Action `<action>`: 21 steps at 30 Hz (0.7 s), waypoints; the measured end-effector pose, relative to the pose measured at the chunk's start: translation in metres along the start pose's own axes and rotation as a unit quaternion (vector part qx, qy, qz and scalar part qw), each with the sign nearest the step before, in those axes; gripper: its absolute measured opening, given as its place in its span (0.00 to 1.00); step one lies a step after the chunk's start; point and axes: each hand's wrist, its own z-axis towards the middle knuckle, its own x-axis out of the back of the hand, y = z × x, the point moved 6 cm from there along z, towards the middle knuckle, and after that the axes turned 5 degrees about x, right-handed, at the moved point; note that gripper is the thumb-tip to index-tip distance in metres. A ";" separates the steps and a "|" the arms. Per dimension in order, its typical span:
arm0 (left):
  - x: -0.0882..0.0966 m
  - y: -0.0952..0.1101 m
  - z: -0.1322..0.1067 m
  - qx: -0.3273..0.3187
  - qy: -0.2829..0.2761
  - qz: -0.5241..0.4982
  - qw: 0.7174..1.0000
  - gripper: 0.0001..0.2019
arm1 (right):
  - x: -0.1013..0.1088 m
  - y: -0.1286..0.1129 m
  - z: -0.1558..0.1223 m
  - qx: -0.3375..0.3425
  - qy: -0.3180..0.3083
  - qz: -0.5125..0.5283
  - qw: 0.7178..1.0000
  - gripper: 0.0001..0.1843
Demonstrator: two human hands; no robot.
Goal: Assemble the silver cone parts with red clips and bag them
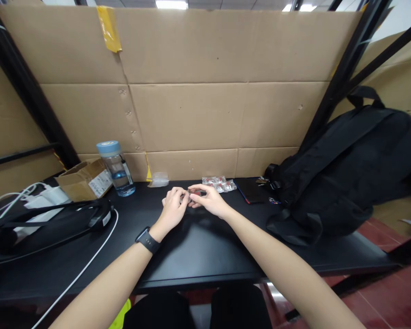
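Note:
Both my hands meet over the middle of the black table (205, 246). My left hand (174, 206), with a dark watch on the wrist, has its fingers curled and pinches a small grey and red part (193, 195). My right hand (208, 199) pinches the same small part from the other side. The part is too small to name. Just behind the hands lie clear bags of small red and white pieces (219, 183). A further clear bag (158, 179) lies to the left of them.
A water bottle with a blue lid (115, 167) and an open cardboard box (85, 180) stand at the back left. A black strap bag and white cables (48, 219) lie at the left. A dark phone (250, 189) and a large black backpack (349, 169) are on the right. Cardboard walls the back.

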 end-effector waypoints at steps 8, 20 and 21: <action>-0.006 0.003 0.000 -0.048 -0.022 0.070 0.996 0.10 | 0.010 0.000 0.001 0.000 -0.027 -0.096 0.995 0.32; -0.024 -0.005 -0.007 -0.157 -0.089 0.141 0.973 0.14 | 0.055 -0.018 0.006 0.102 0.058 -0.447 0.887 0.21; -0.026 -0.005 -0.006 -0.162 -0.084 0.138 0.973 0.14 | 0.056 -0.022 0.006 0.113 0.064 -0.459 0.879 0.19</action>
